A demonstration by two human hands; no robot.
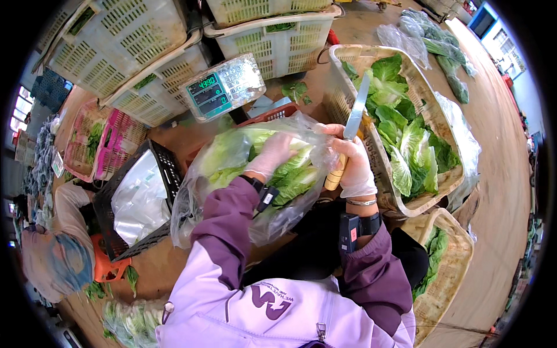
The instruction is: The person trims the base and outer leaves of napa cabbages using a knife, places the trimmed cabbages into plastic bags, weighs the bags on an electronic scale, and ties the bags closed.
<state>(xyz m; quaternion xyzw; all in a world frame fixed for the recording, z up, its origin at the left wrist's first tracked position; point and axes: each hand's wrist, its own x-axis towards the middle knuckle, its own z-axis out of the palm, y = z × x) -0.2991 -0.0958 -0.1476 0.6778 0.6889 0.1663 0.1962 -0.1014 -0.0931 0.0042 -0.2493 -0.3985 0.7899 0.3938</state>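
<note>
A large clear plastic bag (194, 217) full of green leafy lettuce (293, 185) lies in front of me. My left hand (274, 155), in a thin clear glove, reaches into its mouth among the leaves; its fingers are blurred and partly hidden. At the bag's right edge, my gloved right hand (355, 165) is closed round a knife (358, 107), blade pointing up and away, pale wooden handle down along the palm. The thumb and fingertips of that hand also touch the bag's rim. Right beside it stands a cream crate (426, 203) holding loose lettuce (403, 124).
A scale display (223, 87) stands beyond the bag, with stacked cream crates (272, 43) behind. On the left are a black crate (125, 252) of plastic bags, a pink crate (119, 145) and a seated person (61, 255). Another lettuce crate (455, 272) sits at my right.
</note>
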